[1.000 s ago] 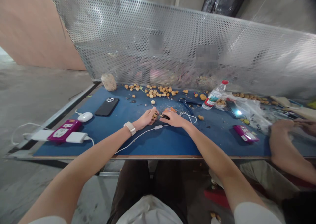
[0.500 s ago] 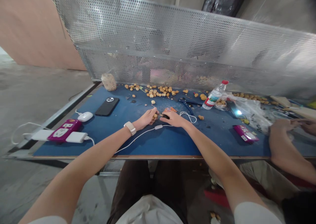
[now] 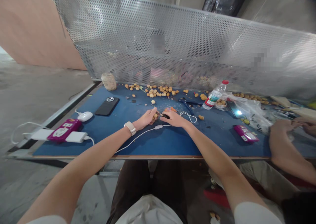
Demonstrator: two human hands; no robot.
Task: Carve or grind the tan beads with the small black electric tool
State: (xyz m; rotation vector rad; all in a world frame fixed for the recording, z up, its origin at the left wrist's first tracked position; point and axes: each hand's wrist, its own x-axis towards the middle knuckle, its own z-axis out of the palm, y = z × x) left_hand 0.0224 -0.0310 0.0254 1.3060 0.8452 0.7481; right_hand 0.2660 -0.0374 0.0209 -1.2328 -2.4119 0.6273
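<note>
My left hand [image 3: 148, 117], with a pale watch band at the wrist, is closed around a small tan gourd [image 3: 155, 116]. Just to its right, my right hand [image 3: 172, 118] grips a small dark handheld tool [image 3: 166, 116], whose tip points at the gourd; its exact kind is mostly hidden by my fingers. A white cord [image 3: 142, 131] with an inline switch [image 3: 158, 126] runs beneath my hands, and it loops out to the right. Behind my hands lie one pale gourd [image 3: 153, 102] and an orange scrap [image 3: 170, 109] among fine dust.
Many small gourds [image 3: 160, 93] line the mesh panel [image 3: 138, 29]. Blue-handled pliers [image 3: 189, 107] and a water bottle [image 3: 214, 95] stand right of centre. A black phone [image 3: 107, 106] and purple power strip [image 3: 64, 130] lie left. At right, a co-worker's arm [image 3: 283, 145] rests on the table.
Both my hands stay in nearly the same place, with the gourd turned slightly in my left fingers. The co-worker's hands at the right have shifted a little.
</note>
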